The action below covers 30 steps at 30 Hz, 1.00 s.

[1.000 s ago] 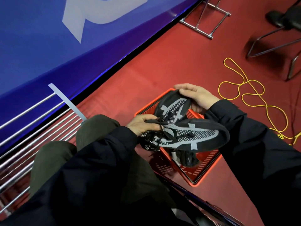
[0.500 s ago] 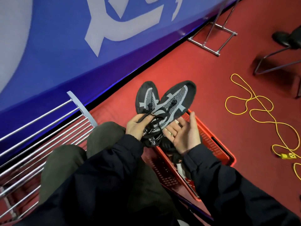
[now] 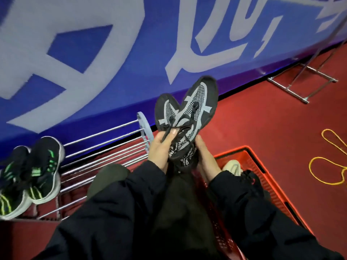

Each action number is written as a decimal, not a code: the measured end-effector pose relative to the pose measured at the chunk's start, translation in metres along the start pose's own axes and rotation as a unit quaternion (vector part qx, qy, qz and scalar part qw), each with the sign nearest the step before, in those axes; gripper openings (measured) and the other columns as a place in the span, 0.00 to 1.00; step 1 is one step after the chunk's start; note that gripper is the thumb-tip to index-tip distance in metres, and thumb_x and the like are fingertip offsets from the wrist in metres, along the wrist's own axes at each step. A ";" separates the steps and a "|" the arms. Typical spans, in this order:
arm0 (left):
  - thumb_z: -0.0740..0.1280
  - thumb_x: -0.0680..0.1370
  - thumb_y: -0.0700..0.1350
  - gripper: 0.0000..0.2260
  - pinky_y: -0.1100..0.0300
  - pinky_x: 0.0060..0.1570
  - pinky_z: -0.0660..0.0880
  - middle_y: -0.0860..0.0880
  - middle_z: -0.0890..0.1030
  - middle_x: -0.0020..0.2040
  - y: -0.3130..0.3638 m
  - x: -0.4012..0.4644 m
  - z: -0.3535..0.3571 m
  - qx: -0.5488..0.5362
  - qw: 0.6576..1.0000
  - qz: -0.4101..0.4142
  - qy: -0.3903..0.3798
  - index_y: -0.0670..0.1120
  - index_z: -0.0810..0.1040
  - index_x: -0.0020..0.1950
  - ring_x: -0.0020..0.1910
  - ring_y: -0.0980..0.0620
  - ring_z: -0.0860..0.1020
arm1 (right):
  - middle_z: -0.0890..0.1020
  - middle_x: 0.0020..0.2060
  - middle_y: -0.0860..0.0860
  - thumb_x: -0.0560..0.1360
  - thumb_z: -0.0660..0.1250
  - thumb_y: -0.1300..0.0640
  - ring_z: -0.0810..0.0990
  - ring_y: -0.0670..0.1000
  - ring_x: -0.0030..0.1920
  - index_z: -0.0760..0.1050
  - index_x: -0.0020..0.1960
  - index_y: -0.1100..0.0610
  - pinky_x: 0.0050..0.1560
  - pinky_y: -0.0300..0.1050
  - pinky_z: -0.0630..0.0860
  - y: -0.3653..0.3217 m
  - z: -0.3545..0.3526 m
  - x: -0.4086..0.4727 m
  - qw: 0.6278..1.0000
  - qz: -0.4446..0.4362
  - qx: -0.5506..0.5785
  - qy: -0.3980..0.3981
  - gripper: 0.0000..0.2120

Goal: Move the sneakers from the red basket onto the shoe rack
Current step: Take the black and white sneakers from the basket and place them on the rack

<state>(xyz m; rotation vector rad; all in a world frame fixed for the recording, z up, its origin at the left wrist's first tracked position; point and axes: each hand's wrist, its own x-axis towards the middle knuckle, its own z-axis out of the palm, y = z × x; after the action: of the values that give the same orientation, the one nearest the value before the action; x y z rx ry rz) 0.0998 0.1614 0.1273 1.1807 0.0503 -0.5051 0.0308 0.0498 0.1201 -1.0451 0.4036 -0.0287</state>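
Both my hands grip a pair of black and grey sneakers by the heels, toes pointing up, in the air above the left edge of the red basket. My left hand clasps the laces and left side. My right hand holds the right side from below. The metal shoe rack lies to the left, and a black and green pair of sneakers stands on its left part. Inside the basket a pale shoe and a dark shoe show behind my right sleeve.
A blue banner wall runs along the back behind the rack. A yellow cord loops on the red carpet at the right. A metal stand base sits at the far right by the wall. My knee is beside the rack.
The pair has risen out of the basket and moved left toward the rack. My right hand has closed on it. The view has swung left, bringing the black and green pair into sight.
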 end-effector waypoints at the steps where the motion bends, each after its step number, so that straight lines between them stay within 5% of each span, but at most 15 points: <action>1: 0.74 0.71 0.55 0.22 0.39 0.64 0.75 0.38 0.84 0.56 0.006 -0.002 -0.008 0.024 0.999 0.017 0.031 0.41 0.80 0.57 0.57 0.41 0.82 | 0.79 0.66 0.52 0.78 0.66 0.46 0.76 0.52 0.68 0.70 0.71 0.52 0.72 0.56 0.69 0.001 0.013 0.004 0.998 -0.019 -0.053 -0.008 0.24; 3: 0.71 0.72 0.59 0.23 0.41 0.64 0.75 0.38 0.83 0.57 0.019 -0.012 -0.024 0.017 0.998 0.032 0.052 0.42 0.80 0.57 0.58 0.42 0.82 | 0.81 0.64 0.51 0.74 0.70 0.49 0.78 0.53 0.66 0.71 0.70 0.53 0.70 0.58 0.71 0.004 0.039 0.012 0.991 -0.057 -0.119 -0.005 0.26; 6: 0.58 0.80 0.62 0.26 0.50 0.58 0.79 0.39 0.85 0.54 0.039 -0.021 -0.058 -0.043 0.994 0.038 0.097 0.40 0.79 0.57 0.54 0.44 0.83 | 0.82 0.62 0.57 0.78 0.65 0.56 0.79 0.59 0.64 0.74 0.68 0.59 0.69 0.59 0.72 0.014 0.074 0.027 0.998 -0.036 -0.050 -0.007 0.19; 9: 0.65 0.80 0.48 0.06 0.60 0.48 0.77 0.42 0.81 0.47 0.046 -0.022 -0.111 0.112 0.968 0.096 0.205 0.46 0.75 0.51 0.44 0.47 0.79 | 0.81 0.61 0.60 0.81 0.61 0.60 0.79 0.60 0.63 0.73 0.68 0.60 0.66 0.58 0.74 0.026 0.104 0.037 1.000 0.010 0.008 -0.017 0.16; 10: 0.66 0.78 0.41 0.06 0.60 0.47 0.76 0.43 0.78 0.48 0.044 -0.020 -0.135 0.167 0.948 0.115 0.244 0.49 0.72 0.51 0.43 0.47 0.77 | 0.81 0.61 0.60 0.81 0.61 0.61 0.79 0.60 0.63 0.73 0.69 0.60 0.65 0.59 0.74 0.029 0.112 0.041 0.999 0.019 0.019 -0.020 0.17; 13: 0.63 0.73 0.33 0.25 0.50 0.64 0.73 0.45 0.76 0.58 0.049 -0.023 -0.201 0.244 0.914 0.114 0.304 0.56 0.66 0.64 0.55 0.44 0.77 | 0.81 0.61 0.61 0.80 0.59 0.65 0.79 0.61 0.63 0.71 0.70 0.61 0.65 0.59 0.74 0.043 0.131 0.058 0.999 0.036 0.006 -0.028 0.19; 16: 0.62 0.76 0.29 0.33 0.52 0.71 0.67 0.45 0.74 0.63 0.053 -0.021 -0.264 0.244 0.915 0.059 0.316 0.44 0.51 0.77 0.64 0.46 0.76 | 0.84 0.54 0.60 0.80 0.59 0.64 0.81 0.61 0.60 0.76 0.64 0.64 0.66 0.59 0.75 0.066 0.145 0.075 0.995 0.064 -0.067 -0.025 0.14; 18: 0.63 0.77 0.30 0.27 0.49 0.66 0.72 0.41 0.78 0.57 0.051 -0.014 -0.294 0.238 0.915 0.016 0.324 0.39 0.56 0.73 0.59 0.43 0.78 | 0.85 0.52 0.61 0.79 0.61 0.63 0.82 0.61 0.57 0.77 0.61 0.65 0.66 0.61 0.74 0.082 0.152 0.078 0.990 0.085 -0.110 -0.025 0.13; 22: 0.63 0.79 0.30 0.20 0.71 0.47 0.74 0.44 0.78 0.53 0.058 0.002 -0.324 0.268 0.907 -0.019 0.325 0.36 0.66 0.71 0.51 0.49 0.77 | 0.85 0.53 0.60 0.74 0.66 0.58 0.83 0.60 0.57 0.80 0.55 0.60 0.65 0.61 0.75 0.112 0.158 0.083 0.979 0.110 -0.168 -0.031 0.11; 26: 0.60 0.79 0.34 0.22 0.55 0.70 0.68 0.44 0.77 0.65 0.052 0.028 -0.352 0.289 0.899 -0.039 0.326 0.37 0.68 0.74 0.65 0.46 0.76 | 0.86 0.52 0.54 0.71 0.69 0.53 0.83 0.57 0.56 0.80 0.56 0.53 0.65 0.58 0.75 0.133 0.158 0.098 0.964 0.128 -0.230 -0.046 0.14; 30: 0.59 0.73 0.45 0.30 0.48 0.73 0.66 0.38 0.74 0.71 0.026 0.060 -0.402 0.286 0.886 -0.073 0.359 0.38 0.66 0.75 0.71 0.40 0.72 | 0.86 0.53 0.53 0.68 0.70 0.51 0.83 0.56 0.57 0.81 0.55 0.52 0.65 0.57 0.76 0.148 0.166 0.112 0.954 0.154 -0.250 -0.054 0.16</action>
<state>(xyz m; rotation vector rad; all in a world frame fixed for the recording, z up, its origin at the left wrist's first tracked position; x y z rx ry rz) 0.2526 0.5062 -0.0256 1.9106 0.6713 -0.1810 0.1664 0.2400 0.0324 -1.4633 0.4836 0.4273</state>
